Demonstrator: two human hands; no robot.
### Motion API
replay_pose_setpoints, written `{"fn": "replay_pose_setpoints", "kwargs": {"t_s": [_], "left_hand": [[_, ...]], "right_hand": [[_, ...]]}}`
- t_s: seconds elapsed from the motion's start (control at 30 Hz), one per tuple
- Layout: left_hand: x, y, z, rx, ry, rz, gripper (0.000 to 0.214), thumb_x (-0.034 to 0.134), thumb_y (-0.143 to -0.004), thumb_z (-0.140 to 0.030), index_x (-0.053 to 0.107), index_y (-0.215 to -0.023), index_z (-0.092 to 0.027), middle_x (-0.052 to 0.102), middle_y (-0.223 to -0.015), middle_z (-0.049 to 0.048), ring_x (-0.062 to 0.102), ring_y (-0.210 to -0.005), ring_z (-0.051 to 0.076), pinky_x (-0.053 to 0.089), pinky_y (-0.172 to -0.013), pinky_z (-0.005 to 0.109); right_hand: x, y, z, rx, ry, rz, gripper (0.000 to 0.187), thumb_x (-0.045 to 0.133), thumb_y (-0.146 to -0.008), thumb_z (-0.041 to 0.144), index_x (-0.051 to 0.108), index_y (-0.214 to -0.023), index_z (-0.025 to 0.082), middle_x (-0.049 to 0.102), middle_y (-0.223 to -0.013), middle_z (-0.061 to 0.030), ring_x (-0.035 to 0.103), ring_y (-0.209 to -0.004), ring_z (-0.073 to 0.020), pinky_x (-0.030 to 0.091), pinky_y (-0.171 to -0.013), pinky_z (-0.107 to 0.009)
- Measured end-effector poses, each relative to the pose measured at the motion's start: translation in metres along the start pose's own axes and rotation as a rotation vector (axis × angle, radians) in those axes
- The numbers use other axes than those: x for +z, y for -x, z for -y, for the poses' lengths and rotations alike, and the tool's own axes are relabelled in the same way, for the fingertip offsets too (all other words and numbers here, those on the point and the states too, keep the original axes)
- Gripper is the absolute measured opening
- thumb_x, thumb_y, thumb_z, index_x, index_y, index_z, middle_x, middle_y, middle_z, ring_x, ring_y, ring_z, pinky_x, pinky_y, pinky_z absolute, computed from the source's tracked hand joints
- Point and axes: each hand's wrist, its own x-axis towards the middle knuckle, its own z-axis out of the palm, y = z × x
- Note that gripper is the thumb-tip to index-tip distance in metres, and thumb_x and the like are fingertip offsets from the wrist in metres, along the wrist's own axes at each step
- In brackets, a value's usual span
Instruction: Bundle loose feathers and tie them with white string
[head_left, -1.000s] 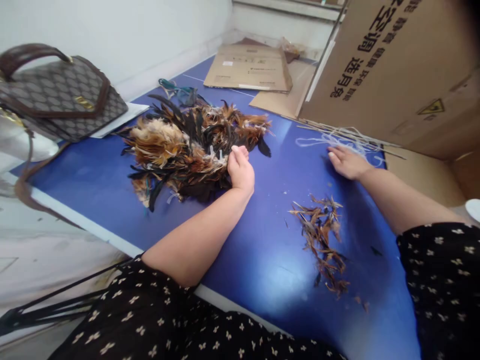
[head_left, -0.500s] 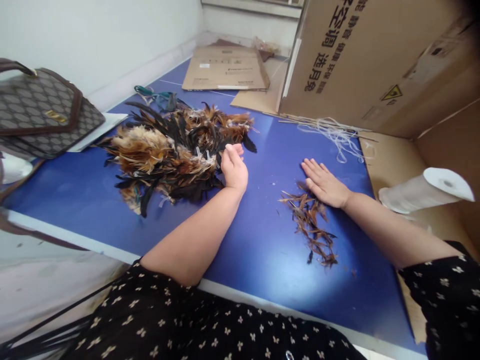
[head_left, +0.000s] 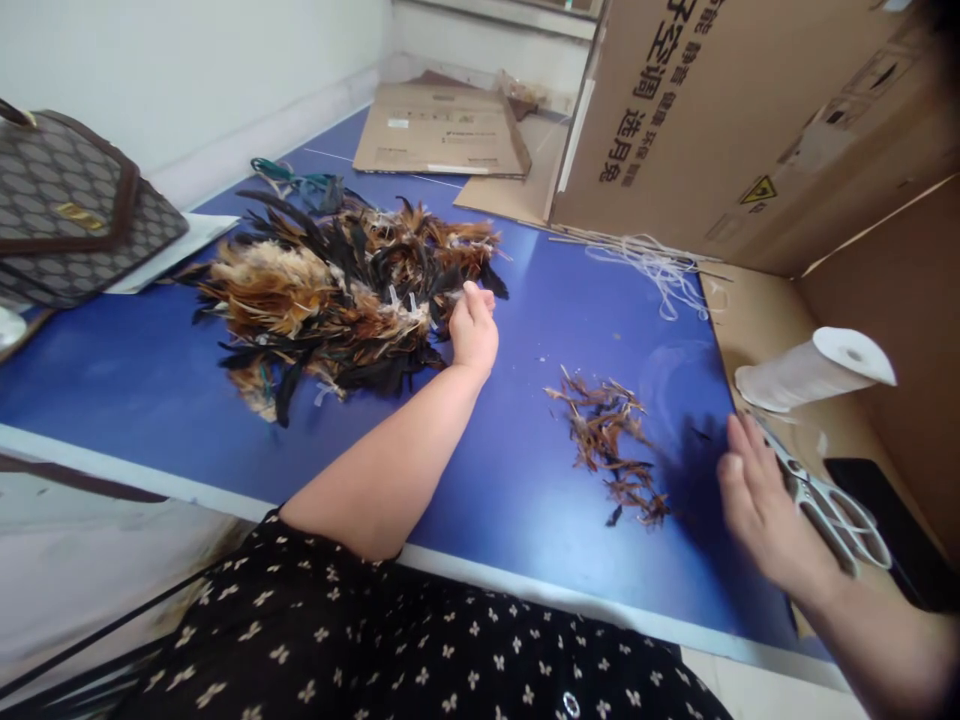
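The large feather pile (head_left: 337,295) lies on the far left of the blue table (head_left: 525,500). Your left hand (head_left: 472,335) rests at its right edge, fingers curled together; whether they pinch a feather cannot be told. Your right hand (head_left: 757,510) is flat-open and empty at near right, just beside the scissors (head_left: 825,505), with a small heap of loose feathers (head_left: 607,440) between the hands.

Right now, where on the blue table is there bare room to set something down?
Bare table lies between the left hand and the loose feather scraps, and again between the big feather pile and the white string. Crowded on the right: right hand, scissors, thread roll.
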Motion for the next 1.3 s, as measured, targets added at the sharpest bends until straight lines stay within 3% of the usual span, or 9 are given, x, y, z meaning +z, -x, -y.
{"fn": "replay_pose_setpoints", "kwargs": {"t_s": [0.1,0.2,0.23,0.3,0.37,0.5,0.6,0.83,1.3], "left_hand": [[0.010,0.018,0.000,0.012,-0.009,0.151,0.086,0.033,-0.108,-0.094,0.079,-0.114,-0.021,0.084,-0.120,0.0193,0.082,-0.126,0.032,0.062,-0.121,0.055],[0.020,0.050,-0.008,0.053,-0.017,0.373,0.087,0.032,-0.109,-0.093,0.079,-0.119,-0.021,0.085,-0.119,0.0192,0.082,-0.126,0.032,0.063,-0.121,0.056],[0.022,0.061,-0.012,0.094,-0.027,0.455,0.086,0.032,-0.109,-0.092,0.079,-0.119,-0.020,0.085,-0.119,0.0192,0.082,-0.125,0.032,0.063,-0.120,0.056],[0.023,0.075,-0.020,0.224,-0.052,0.580,0.082,0.036,-0.110,-0.090,0.078,-0.121,-0.020,0.084,-0.126,0.0187,0.080,-0.126,0.030,0.062,-0.122,0.054],[0.019,0.078,-0.026,0.342,-0.083,0.603,0.078,0.040,-0.111,-0.088,0.078,-0.120,-0.021,0.083,-0.126,0.0178,0.078,-0.125,0.029,0.060,-0.123,0.052],[0.012,0.062,-0.023,0.330,-0.083,0.488,0.077,0.039,-0.112,-0.087,0.077,-0.113,-0.021,0.082,-0.119,0.0175,0.078,-0.117,0.028,0.064,-0.115,0.052],[0.013,0.051,-0.014,0.216,-0.059,0.411,0.082,0.036,-0.110,-0.091,0.077,-0.111,-0.020,0.082,-0.116,0.0189,0.080,-0.113,0.029,0.067,-0.109,0.053],[0.014,0.056,-0.016,0.156,-0.060,0.409,0.082,0.037,-0.110,-0.091,0.078,-0.111,-0.020,0.082,-0.119,0.0188,0.080,-0.116,0.030,0.067,-0.109,0.052],[0.013,0.057,-0.019,0.160,-0.079,0.424,0.081,0.037,-0.110,-0.090,0.078,-0.111,-0.021,0.082,-0.121,0.0190,0.079,-0.120,0.031,0.067,-0.111,0.052]], "right_hand": [[0.017,0.046,0.003,-0.024,0.122,0.045,0.081,0.040,-0.121,0.050,0.011,-0.193,0.028,0.012,-0.201,-0.0105,0.022,-0.183,-0.0469,0.028,-0.145,-0.079],[0.030,0.032,0.031,-0.165,0.077,0.075,0.084,0.045,-0.120,0.047,0.009,-0.193,0.028,0.013,-0.201,-0.0112,0.018,-0.184,-0.0438,0.029,-0.145,-0.078],[0.032,0.014,0.041,-0.221,0.017,0.094,0.081,0.045,-0.121,0.046,0.013,-0.193,0.030,0.020,-0.200,-0.0104,0.023,-0.184,-0.0411,0.032,-0.145,-0.075],[0.034,-0.032,0.055,-0.351,-0.146,0.149,0.069,0.042,-0.121,0.042,0.031,-0.189,0.033,0.050,-0.188,-0.0090,0.049,-0.174,-0.0338,0.046,-0.142,-0.063],[0.037,-0.087,0.059,-0.333,-0.186,0.018,0.055,0.045,-0.121,0.040,0.060,-0.173,0.032,0.077,-0.159,-0.0111,0.074,-0.146,-0.0311,0.060,-0.128,-0.055],[0.057,-0.186,0.042,-0.290,-0.141,-0.086,0.044,0.048,-0.117,0.040,0.085,-0.136,0.026,0.082,-0.114,-0.0178,0.077,-0.115,-0.0373,0.062,-0.110,-0.062],[0.075,-0.227,0.028,-0.305,-0.127,-0.074,0.041,0.050,-0.114,0.040,0.088,-0.119,0.026,0.078,-0.098,-0.0150,0.074,-0.099,-0.0353,0.061,-0.102,-0.060],[0.078,-0.216,0.021,-0.377,-0.163,-0.009,0.039,0.051,-0.115,0.040,0.088,-0.120,0.029,0.081,-0.106,-0.0132,0.075,-0.104,-0.0330,0.059,-0.106,-0.058],[0.072,-0.210,0.018,-0.351,-0.218,0.035,0.049,0.046,-0.117,0.048,0.088,-0.129,0.026,0.077,-0.104,-0.0158,0.075,-0.105,-0.0354,0.065,-0.104,-0.060]]}}
